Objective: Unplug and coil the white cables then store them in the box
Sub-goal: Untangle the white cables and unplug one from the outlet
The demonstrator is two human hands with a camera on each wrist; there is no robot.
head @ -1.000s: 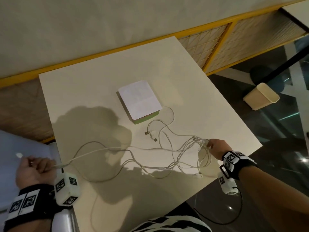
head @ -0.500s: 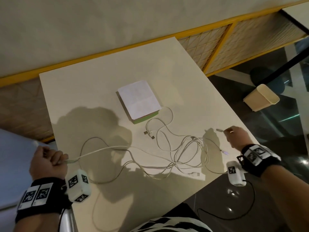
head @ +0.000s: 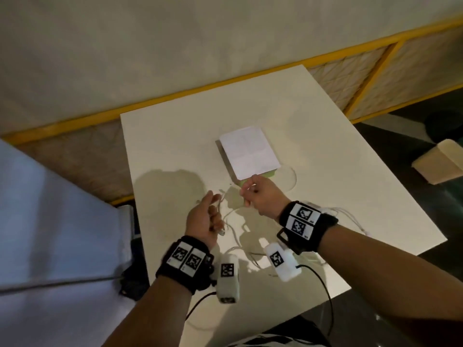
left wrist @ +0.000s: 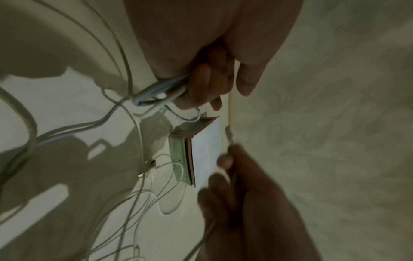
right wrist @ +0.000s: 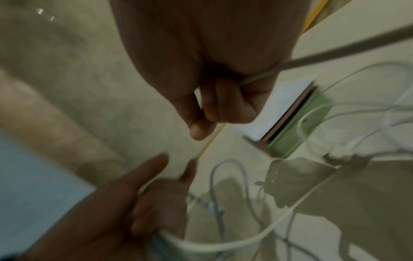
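- nearest you, both forearms reached over the near edge of the tabletop [head: 350, 151], each wrist wrapped in a black band with printed square markers and a white camera block hanging under it.
- loose white cables [left wrist: 125, 203] lay in slack loops on the tabletop beneath and to the right of your wrists, some strands trailing toward the right edge.
- your left hand [head: 203, 219] was held palm up above the tabletop, its fingers curled round a small bundle of gathered cable loops [left wrist: 156, 93]; the thumb stuck out straight, and a plug end dangled just below the fingers.
- your right hand [head: 263, 196] hovered just beyond and to the right of the left one, thumb and forefinger pinching a single strand of cable [right wrist: 335, 51], the other fingers curled in. the strand ran back past the wrist camera.
- the two hands were near each other but not touching.
- right behind your right hand sat the box [head: 250, 152], white on top with a pale green side, resting flat on the middle of the tabletop with its top shut. one cable looped round its right near corner.
- a small connector [left wrist: 152, 162] lay on the tabletop just beside the green side of the box.
- further off, past the tabletop on the right, a beige bin [head: 441, 164] stood on the dark floor.
- along the far edge ran a yellow rail [head: 200, 92] below a pale wall.
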